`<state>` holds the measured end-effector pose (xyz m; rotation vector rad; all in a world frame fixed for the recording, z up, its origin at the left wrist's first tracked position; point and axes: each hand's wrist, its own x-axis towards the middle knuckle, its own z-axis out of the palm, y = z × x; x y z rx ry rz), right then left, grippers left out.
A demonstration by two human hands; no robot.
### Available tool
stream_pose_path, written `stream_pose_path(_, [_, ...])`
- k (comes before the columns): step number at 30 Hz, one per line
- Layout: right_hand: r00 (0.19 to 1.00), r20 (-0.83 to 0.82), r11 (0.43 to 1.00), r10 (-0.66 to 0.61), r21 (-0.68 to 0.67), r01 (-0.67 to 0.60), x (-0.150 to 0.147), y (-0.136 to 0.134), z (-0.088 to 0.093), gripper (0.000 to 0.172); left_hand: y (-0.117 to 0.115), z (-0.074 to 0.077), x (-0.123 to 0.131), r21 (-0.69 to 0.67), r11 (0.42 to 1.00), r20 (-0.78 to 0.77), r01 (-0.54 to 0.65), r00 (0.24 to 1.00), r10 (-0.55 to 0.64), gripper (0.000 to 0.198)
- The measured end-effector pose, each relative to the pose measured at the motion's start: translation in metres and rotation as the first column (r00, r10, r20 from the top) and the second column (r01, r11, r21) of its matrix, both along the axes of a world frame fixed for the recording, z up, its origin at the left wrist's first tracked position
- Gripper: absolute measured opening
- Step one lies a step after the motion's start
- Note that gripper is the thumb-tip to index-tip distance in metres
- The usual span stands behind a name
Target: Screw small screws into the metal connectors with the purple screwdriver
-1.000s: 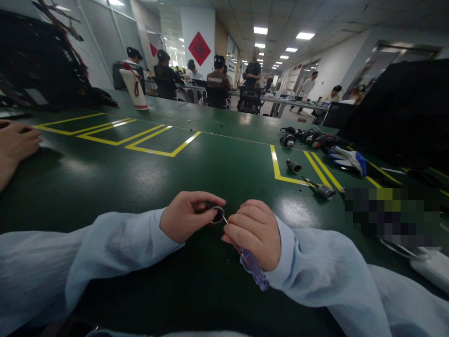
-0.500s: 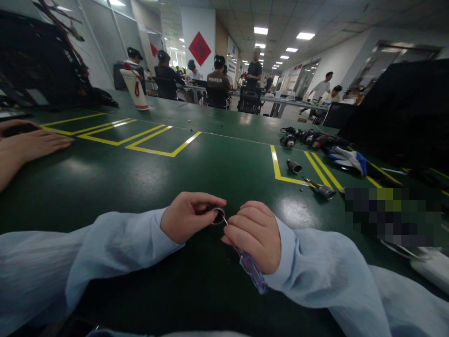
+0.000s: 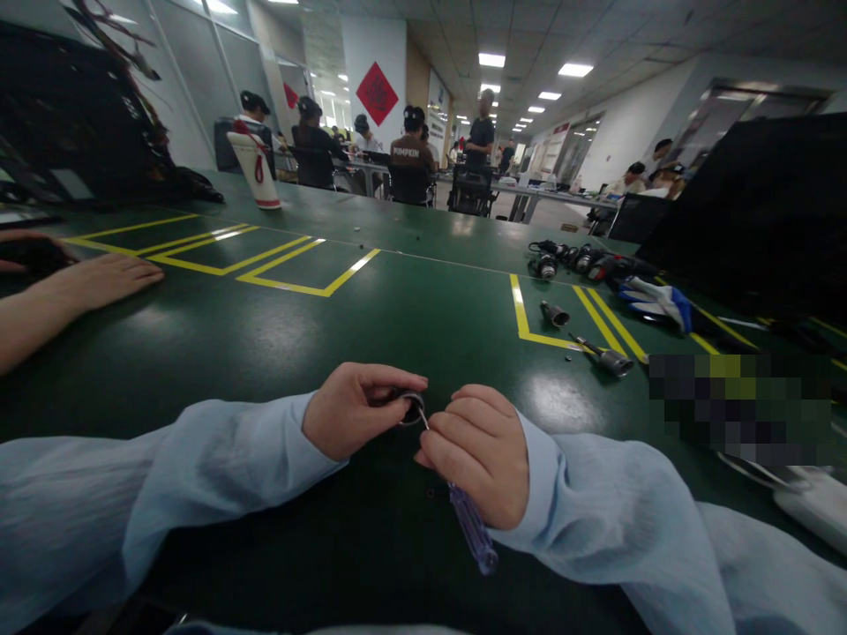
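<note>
My left hand (image 3: 361, 410) pinches a small dark metal cup-shaped part (image 3: 413, 407) between thumb and fingers, its round opening turned toward my other hand. My right hand (image 3: 477, 450) is closed around a screwdriver with a clear purple handle (image 3: 474, 534), whose end sticks out below the palm. The thin shaft points up and left, and its tip reaches into the mouth of the metal part. Whether the tip touches anything inside is hidden. A small dark round piece (image 3: 430, 494) lies on the green table (image 3: 265, 529) below my hands.
To the right lie a metal cup-shaped part (image 3: 554, 313), another with a long shaft (image 3: 605, 357), a blue-white glove (image 3: 655, 300) and dark tools (image 3: 562, 257). Another person's hand (image 3: 99, 280) rests at the left. A paper cup (image 3: 255, 168) stands farther back.
The purple handle has swung slightly downward and my right hand has turned a little with it. My left hand stays in place. The other person's hand at the left has shifted right.
</note>
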<state>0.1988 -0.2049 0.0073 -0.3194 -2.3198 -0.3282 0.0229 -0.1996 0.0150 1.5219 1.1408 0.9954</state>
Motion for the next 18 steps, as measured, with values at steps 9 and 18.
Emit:
stream_pose_path(9, [0.989, -0.136, 0.984, 0.065, -0.156, -0.086, -0.001, -0.0038, 0.0062, 0.012, 0.0008, 0.0012, 0.0006, 0.0, 0.999, 0.004, -0.038, 0.999, 0.038, 0.02])
stream_pose_path(18, [0.922, -0.382, 0.182, -0.064, -0.913, -0.365, 0.0052, -0.0042, -0.0006, 0.025, 0.0023, 0.0059, -0.0037, -0.059, 0.998, 0.031, -0.002, 1.0, 0.004, 0.026])
